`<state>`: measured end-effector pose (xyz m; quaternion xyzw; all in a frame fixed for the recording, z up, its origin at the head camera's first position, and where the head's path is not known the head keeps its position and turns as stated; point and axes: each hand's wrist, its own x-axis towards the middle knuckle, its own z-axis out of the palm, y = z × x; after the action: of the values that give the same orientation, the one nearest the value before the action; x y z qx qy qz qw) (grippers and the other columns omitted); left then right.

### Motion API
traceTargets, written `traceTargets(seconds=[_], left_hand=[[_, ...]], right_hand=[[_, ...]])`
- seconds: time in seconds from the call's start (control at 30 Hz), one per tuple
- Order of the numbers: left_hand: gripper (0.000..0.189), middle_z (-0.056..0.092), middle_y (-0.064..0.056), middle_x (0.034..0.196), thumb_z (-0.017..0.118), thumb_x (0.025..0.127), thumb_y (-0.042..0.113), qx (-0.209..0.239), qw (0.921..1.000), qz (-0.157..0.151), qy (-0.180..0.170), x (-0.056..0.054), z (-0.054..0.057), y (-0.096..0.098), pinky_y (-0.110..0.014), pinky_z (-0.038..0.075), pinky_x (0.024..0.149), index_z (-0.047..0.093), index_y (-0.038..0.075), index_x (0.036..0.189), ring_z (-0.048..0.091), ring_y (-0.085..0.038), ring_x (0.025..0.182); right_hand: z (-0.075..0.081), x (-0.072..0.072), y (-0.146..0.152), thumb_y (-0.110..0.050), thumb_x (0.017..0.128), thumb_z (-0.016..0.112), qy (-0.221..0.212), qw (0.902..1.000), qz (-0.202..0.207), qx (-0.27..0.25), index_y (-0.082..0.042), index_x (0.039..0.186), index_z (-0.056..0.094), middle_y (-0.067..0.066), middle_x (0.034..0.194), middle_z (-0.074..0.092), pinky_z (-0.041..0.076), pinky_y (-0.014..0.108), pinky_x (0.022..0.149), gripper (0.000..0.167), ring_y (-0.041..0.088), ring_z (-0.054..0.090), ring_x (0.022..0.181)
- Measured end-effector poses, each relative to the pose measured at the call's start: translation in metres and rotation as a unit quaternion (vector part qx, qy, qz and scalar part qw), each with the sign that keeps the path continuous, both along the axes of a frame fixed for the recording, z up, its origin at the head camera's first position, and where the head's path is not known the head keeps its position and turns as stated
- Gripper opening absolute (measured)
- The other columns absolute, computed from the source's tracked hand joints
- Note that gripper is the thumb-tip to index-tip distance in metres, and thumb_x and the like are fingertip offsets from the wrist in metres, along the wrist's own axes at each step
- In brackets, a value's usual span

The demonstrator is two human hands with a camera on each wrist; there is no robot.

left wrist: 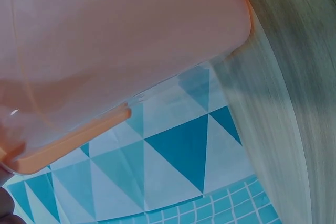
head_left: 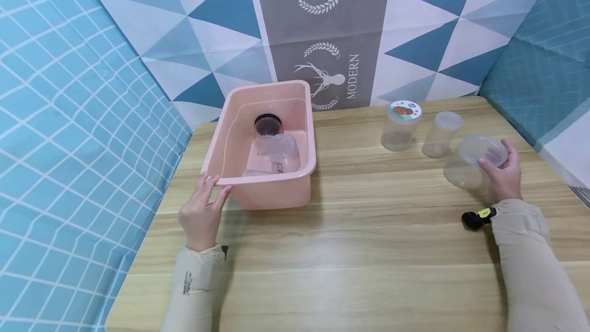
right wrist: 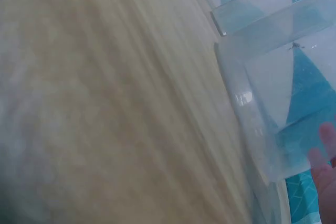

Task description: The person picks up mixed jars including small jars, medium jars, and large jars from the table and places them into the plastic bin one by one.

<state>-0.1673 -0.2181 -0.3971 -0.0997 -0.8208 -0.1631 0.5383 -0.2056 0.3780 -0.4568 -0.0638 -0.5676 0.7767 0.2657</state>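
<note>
The right hand [head_left: 504, 181] pinches the upper part of a wide clear plastic jar [head_left: 461, 170] between thumb and fingers; the jar stands on the wooden table [head_left: 350, 255], just left of that grip. Farther left and beyond it stand a slim clear jar [head_left: 438, 137] and, past that, a clear jar with a red-fruit label on its lid [head_left: 398, 135]. The left hand [head_left: 202, 216] holds the near-left corner of a pink plastic tub [head_left: 276, 196], thumb and fingers at the rim. Inside the tub, right of and beyond this grip, lie a clear jar [head_left: 286, 155] and a round black-rimmed piece [head_left: 268, 124].
</note>
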Motion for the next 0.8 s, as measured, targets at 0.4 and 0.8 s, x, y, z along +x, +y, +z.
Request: traceTargets(seconds=[0.4,0.8], left_hand=[[0.057,0.068,-0.021,0.105,0.056,0.090,0.053,-0.001,1.0000,0.000,0.001,-0.0001,0.0001,-0.0010,-0.043,0.040,0.041,0.072,-0.001,0.095,0.069,-0.039,0.082],[0.056,0.068,-0.021,0.105,0.056,0.091,0.052,-0.003,1.0000,-0.003,0.004,0.0003,-0.0001,-0.0019,-0.043,0.039,0.041,0.072,-0.001,0.095,0.069,-0.038,0.081]], right_hand=[[-0.0007,0.0009,0.0068,0.003,0.088,0.062,-0.085,0.9855,0.039,0.142,-0.014,0.154,0.009,-0.006,0.127,0.046,0.031,0.006,0.092,0.086,0.010,0.042,0.120],[0.0030,-0.0017,0.0071,-0.003,0.089,0.063,-0.148,0.9481,0.044,0.278,-0.011,0.153,0.006,0.011,0.137,0.031,0.031,0.006,0.088,0.087,0.013,0.035,0.122]])
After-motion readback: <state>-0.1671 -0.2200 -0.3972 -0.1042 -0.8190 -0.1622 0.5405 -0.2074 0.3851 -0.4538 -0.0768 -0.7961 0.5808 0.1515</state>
